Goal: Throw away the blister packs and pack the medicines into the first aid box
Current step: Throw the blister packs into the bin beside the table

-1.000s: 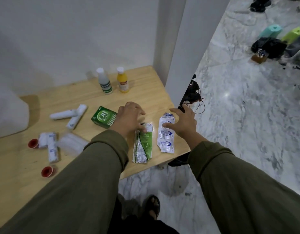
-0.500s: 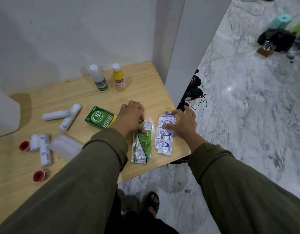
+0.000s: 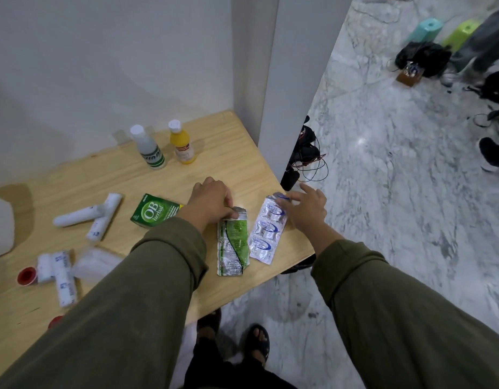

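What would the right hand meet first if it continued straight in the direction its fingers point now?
Probably nothing on the table: the right hand points past the table corner, toward the dark cables by the pillar; depth is unclear.

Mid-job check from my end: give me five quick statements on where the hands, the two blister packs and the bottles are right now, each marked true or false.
1. The left hand touches the top end of the green-and-silver foil blister pack. True.
2. The silver blister pack with blue ovals is lifted clear of the light wooden table. False: it lies flat near the table's right edge, the right hand at its top end.
3. The yellow bottle with a white cap lies on its side. False: it stands upright beside the white bottle with a green label.
4. The green cardboard medicine box lies left of the left hand. True.
5. The two blister packs are stacked. False: they lie side by side.
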A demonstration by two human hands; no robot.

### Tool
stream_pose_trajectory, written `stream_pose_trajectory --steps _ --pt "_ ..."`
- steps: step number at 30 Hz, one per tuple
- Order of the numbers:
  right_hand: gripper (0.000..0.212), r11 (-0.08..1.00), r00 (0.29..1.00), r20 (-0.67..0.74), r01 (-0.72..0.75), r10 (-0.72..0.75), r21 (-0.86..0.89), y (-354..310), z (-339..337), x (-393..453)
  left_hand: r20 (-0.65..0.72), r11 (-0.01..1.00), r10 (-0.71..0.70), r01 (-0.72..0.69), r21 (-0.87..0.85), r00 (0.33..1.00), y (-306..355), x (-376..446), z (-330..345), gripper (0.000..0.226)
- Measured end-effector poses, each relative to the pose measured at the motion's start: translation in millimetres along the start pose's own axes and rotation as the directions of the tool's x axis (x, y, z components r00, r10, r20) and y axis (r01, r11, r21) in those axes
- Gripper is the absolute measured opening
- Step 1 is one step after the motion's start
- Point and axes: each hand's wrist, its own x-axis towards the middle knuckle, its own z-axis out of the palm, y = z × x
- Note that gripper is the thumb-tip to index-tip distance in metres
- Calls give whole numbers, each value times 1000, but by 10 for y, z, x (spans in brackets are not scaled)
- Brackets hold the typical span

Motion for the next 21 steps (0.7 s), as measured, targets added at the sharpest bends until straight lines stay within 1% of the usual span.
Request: stream_pose_trajectory --steps 2,5,8,11,14,17,19,21 --pt "36 999 999 -24 -39 39 20 -13 -52 -38 31 1000 24 -23 -14 999 31 44 -52 24" --pt "33 993 990 -105 -84 93 87 -8 -211 -108 40 992 86 -81 -95 996 144 156 -179 24" --pt "32 982 967 -199 -133 158 134 16 -460 -172 -1 965 182 -178 -192 983 370 282 -350 26" --pt "31 962 920 -311 -178 237 207 58 -739 -209 -66 912 275 -282 -297 959 664 393 -499 29" --pt "30 949 874 -399 -187 278 253 134 -1002 -227 -117 858 327 -347 -378 938 1005 505 -592 30" --pt "27 945 833 -462 -205 304 253 254 -1244 -192 -154 820 374 -403 -406 915 1368 647 -598 30" --pt "26 945 816 -485 -224 316 239 357 -1355 -117 -142 800 421 -440 -408 896 1600 758 -547 31" --pt "23 940 813 -480 -238 330 244 493 -1389 -22 -122 796 446 -455 -399 887 1779 889 -421 31"
